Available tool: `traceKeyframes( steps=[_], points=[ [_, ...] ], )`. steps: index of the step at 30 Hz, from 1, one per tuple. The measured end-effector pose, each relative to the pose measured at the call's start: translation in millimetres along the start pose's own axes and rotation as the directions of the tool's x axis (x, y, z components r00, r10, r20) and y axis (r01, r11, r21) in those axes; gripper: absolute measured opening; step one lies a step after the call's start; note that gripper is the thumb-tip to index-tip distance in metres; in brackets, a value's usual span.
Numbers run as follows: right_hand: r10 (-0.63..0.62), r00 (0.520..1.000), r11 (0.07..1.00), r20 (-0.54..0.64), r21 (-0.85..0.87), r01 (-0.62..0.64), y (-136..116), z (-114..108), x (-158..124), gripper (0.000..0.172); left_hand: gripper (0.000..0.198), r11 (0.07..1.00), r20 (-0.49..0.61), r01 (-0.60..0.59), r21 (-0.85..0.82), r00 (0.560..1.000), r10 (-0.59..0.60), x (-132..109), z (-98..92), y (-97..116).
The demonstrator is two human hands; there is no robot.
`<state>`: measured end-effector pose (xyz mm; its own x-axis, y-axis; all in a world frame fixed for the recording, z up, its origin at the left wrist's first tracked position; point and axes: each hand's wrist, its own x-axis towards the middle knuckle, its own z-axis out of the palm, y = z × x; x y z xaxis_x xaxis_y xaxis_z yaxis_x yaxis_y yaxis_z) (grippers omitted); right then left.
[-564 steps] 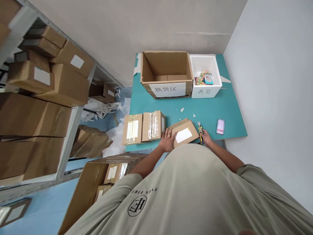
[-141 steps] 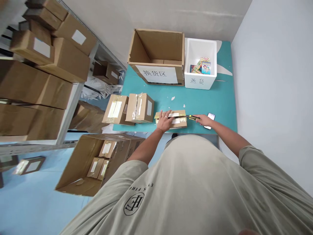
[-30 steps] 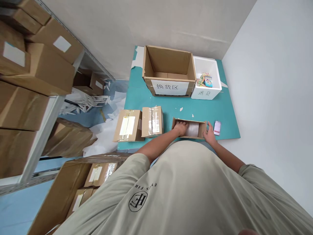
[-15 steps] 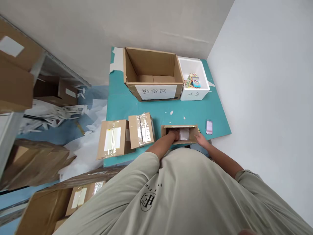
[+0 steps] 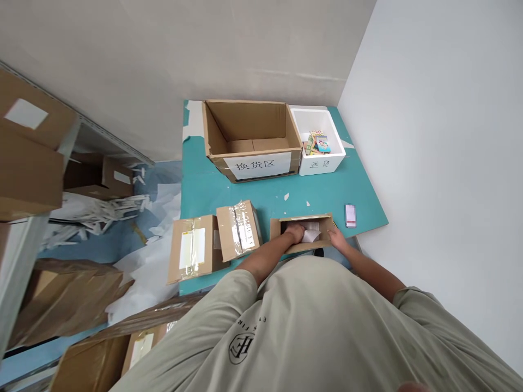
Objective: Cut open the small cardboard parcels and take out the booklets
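Observation:
A small open cardboard box [image 5: 300,249] sits at the near edge of the teal table [image 5: 245,190]. My left hand [image 5: 296,232] is inside it, fingers curled at a whitish, thin packing sheet [image 5: 311,236]; the fingertips are partly hidden. Another pale piece lies under the sheet, and I cannot make out what it is. At the box's right end, my right hand [image 5: 336,238] grips the cardboard wall, with the thumb by the rim.
Left of the box stand two taped cartons [image 5: 239,231] [image 5: 194,247]. Behind are a large open carton [image 5: 257,166] with a sign and a white foam box [image 5: 322,163] holding small colourful packets. A phone [image 5: 350,215] lies right. Shelving with cartons [image 5: 30,163] borders the left.
My left hand has risen a little inside the box, and the whitish sheet beside it now lies tilted. My right hand stays on the box's right end. The camera view has shifted slightly.

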<state>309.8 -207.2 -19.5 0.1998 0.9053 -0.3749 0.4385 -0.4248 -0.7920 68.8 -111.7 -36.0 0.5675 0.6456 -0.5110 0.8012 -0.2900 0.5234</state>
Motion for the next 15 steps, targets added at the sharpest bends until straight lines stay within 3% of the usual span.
traceKeyframes(
  steps=[3,5,7,9,12,13,15],
  points=[
    [0.084,0.996,0.985,-0.037,0.151,-0.078,-12.4,-0.8,2.8,0.049,0.035,1.000,-0.067,-0.013,-0.028,0.998,0.011,-13.3,-17.0,3.1],
    [0.141,0.989,0.957,-0.036,0.260,-0.127,-19.7,-1.6,4.4,0.050,0.043,0.984,-0.229,-0.033,-0.173,0.973,-0.008,-24.9,-30.9,-0.6],
    [0.204,0.978,0.916,-0.050,0.363,-0.173,-25.7,-3.1,6.4,0.051,0.045,0.906,-0.433,-0.086,-0.414,0.894,-0.113,-37.6,-44.7,-9.8],
    [0.252,0.965,0.875,-0.078,0.444,-0.193,-30.9,-6.2,9.5,0.052,0.041,0.752,-0.554,-0.160,-0.639,0.775,-0.305,-50.3,-56.4,-22.5],
    [0.283,0.951,0.845,-0.126,0.502,-0.185,-39.0,-13.9,17.6,0.049,0.035,0.463,-0.519,-0.270,-0.844,0.626,-0.582,-66.9,-67.2,-40.9],
    [0.281,0.950,0.842,-0.138,0.510,-0.175,-42.0,-17.0,21.2,0.047,0.034,0.371,-0.478,-0.302,-0.878,0.603,-0.639,-71.6,-68.8,-45.5],
    [0.263,0.953,0.836,-0.153,0.529,-0.146,-48.6,-23.0,29.6,0.044,0.033,0.220,-0.390,-0.340,-0.914,0.596,-0.701,-79.3,-69.0,-51.3]
  ],
)
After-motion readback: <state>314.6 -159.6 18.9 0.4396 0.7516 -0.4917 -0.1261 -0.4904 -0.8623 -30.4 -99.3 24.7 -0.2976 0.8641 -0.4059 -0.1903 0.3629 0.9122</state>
